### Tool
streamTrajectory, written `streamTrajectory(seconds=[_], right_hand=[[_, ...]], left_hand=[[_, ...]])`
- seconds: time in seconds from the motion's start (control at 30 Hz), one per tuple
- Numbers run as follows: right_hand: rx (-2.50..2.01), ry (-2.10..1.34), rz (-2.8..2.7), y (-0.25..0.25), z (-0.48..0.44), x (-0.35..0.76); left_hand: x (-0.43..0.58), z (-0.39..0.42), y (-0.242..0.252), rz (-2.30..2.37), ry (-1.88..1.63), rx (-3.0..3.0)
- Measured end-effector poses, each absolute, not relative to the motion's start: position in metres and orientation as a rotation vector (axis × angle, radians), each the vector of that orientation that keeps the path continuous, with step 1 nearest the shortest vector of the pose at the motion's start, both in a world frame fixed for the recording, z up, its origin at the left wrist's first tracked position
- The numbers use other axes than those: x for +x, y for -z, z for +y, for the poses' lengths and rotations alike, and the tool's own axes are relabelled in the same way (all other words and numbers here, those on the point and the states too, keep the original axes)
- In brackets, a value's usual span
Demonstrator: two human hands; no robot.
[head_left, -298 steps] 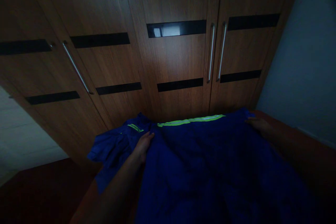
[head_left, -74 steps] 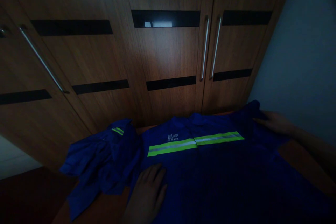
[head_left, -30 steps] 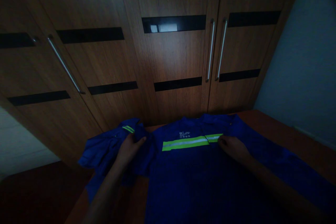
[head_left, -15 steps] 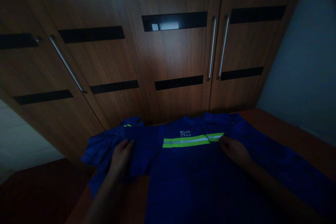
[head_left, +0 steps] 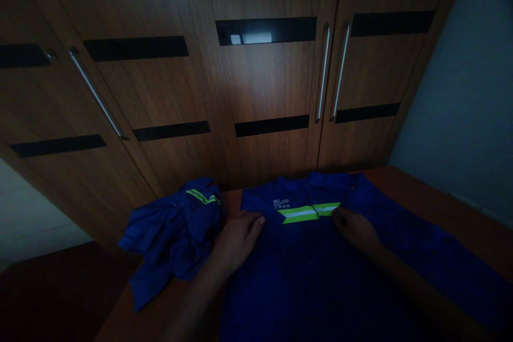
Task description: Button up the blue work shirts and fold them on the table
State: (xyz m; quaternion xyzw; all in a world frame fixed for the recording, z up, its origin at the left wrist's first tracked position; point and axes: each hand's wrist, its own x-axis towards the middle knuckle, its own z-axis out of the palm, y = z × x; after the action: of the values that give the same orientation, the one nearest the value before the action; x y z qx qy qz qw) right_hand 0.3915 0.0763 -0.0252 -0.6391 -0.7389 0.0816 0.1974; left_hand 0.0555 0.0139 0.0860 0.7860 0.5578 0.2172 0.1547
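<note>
At the left, a bunch of blue cloth [head_left: 176,230] with a small bright stripe is lying crumpled near the edge of the tabletop [head_left: 433,192]. It is too dark to tell if it is a sleeve of the shirt or another piece. Just beside it, the left hand [head_left: 238,238] is lying flat on the left edge of the blue work shirt [head_left: 312,278]. Its fingers are stretched out and its grip is let go, holding nothing. The shirt is lying spread on the tabletop in front of the wardrobe doors [head_left: 260,80], front side up, with its bright stripe [head_left: 308,212] showing. The right hand [head_left: 355,230] is resting at the right end of the stripe with bent fingers. In this dim light one cannot tell if its grip is pinching the cloth.

The person seems to be folding the shirt, and the step in hand looks like pressing the left side down flat. The next move is calling for a neat fold and smooth cloth, so nothing bunches up.

The shirt's collar is pointing away from the person, toward the wardrobe. Its long line is running from the collar back to the person, off the bottom of the view.
</note>
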Motion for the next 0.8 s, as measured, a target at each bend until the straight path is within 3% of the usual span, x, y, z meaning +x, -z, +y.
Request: streamTrajectory(seconds=[0.33, 0.53, 0.8], right_hand=[[-1.630, -0.447, -2.032, 0.018, 0.098, 0.418], [-1.704, 0.028, -2.146, 0.031, 0.104, 0.463], [-1.818, 0.021, -2.288, 0.049, 0.079, 0.470]], left_hand=[[0.077, 0.024, -0.012, 1.895, -0.175, 2.453], [0.059, 0.012, -0.019, 1.854, -0.121, 2.449], [0.047, -0.002, -0.019, 1.825, -0.109, 2.429]])
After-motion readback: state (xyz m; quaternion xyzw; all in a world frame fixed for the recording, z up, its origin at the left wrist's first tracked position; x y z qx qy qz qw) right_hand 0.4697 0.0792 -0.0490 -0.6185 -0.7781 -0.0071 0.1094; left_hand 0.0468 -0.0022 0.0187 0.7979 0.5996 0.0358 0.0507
